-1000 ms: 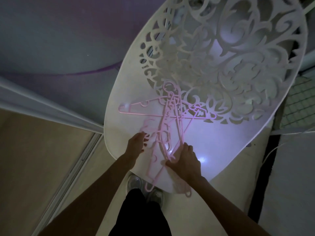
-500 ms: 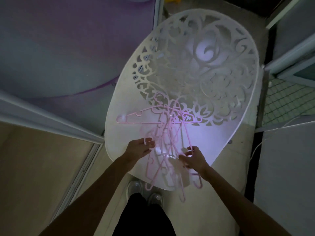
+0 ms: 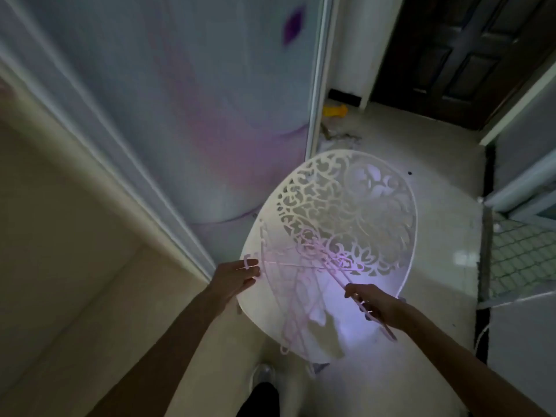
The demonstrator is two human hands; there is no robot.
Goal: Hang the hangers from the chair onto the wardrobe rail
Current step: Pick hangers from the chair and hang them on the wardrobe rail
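The left hand (image 3: pixel 239 276) pinches a hook of the pink hangers (image 3: pixel 296 284) at the left edge of the white chair (image 3: pixel 388 224). The right hand (image 3: pixel 377 305) curls around one hanger bar. The tangled pile is too blurry to count.

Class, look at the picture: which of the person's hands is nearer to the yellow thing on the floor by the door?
Left, narrowly. The left hand grips hangers at the chair's left edge, below-left of the yellow thing; the right hand holds a hanger lower down.
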